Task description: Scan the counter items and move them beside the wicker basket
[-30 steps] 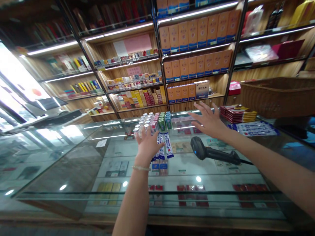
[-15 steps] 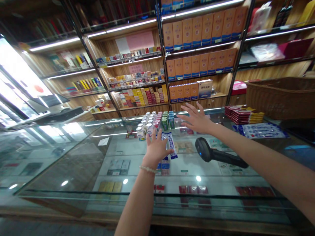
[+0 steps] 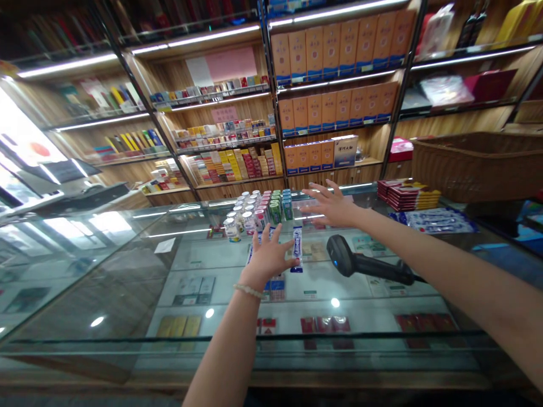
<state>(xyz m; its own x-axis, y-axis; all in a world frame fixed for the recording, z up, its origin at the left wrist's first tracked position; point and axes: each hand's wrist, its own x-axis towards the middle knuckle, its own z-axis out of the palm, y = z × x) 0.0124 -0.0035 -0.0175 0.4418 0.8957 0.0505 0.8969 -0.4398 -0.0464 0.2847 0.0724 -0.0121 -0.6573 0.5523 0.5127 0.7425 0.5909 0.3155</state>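
My left hand [image 3: 269,254], with a beaded bracelet at the wrist, is spread palm down low over the glass counter. Under its fingers lies a blue-and-white packet [image 3: 250,252], mostly covered; whether the hand touches it I cannot tell. A second slim blue-and-white packet [image 3: 297,246] lies by the thumb, pointing away from me. My right hand [image 3: 333,207] has its fingers apart and holds nothing, to the right of the small containers. Those stand in rows: white-lidded ones [image 3: 232,227], pink ones [image 3: 262,216], green ones [image 3: 275,210] and blue ones [image 3: 287,206].
A black barcode scanner [image 3: 343,257] lies below my right forearm. Stacked red-and-yellow packs [image 3: 407,195], more blue-and-white packets [image 3: 436,221] and a wicker basket [image 3: 475,169] are at right. Flat packs show inside the glass case [image 3: 237,338]. Shelves of orange boxes [image 3: 331,107] stand behind.
The two packets, side by side before, are now apart: one lies farther left under my left hand, the other points straighter away. The view has shifted slightly right. Both hands stay spread.
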